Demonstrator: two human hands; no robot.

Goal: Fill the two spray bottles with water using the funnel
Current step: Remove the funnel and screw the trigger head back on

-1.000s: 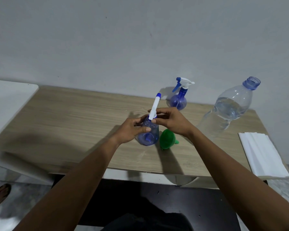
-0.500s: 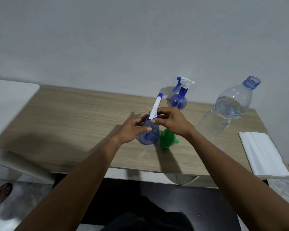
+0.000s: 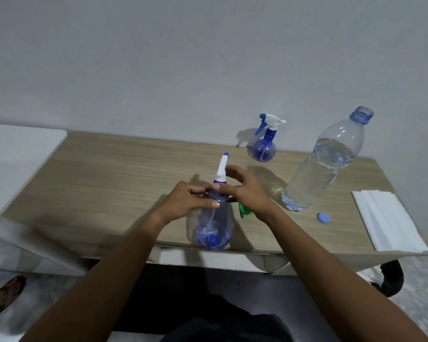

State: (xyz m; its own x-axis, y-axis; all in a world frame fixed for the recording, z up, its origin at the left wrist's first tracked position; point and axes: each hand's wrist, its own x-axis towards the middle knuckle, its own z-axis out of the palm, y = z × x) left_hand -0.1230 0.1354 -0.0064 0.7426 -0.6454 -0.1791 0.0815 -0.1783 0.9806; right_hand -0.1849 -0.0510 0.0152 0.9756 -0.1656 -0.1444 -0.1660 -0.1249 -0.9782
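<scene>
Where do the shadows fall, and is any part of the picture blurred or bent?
Head view: dim light; the far spray bottle casts its shadow toward the picture's left; the water bottle leans from wide-angle bending; the floor corners look blurred.

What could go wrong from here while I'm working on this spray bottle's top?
1. The near spray bottle sits at the front edge of the table; twisting its head with the right hand could tip it off.
2. The uncapped water bottle stands near your right forearm; a bump might spill it toward the white paper.
</scene>
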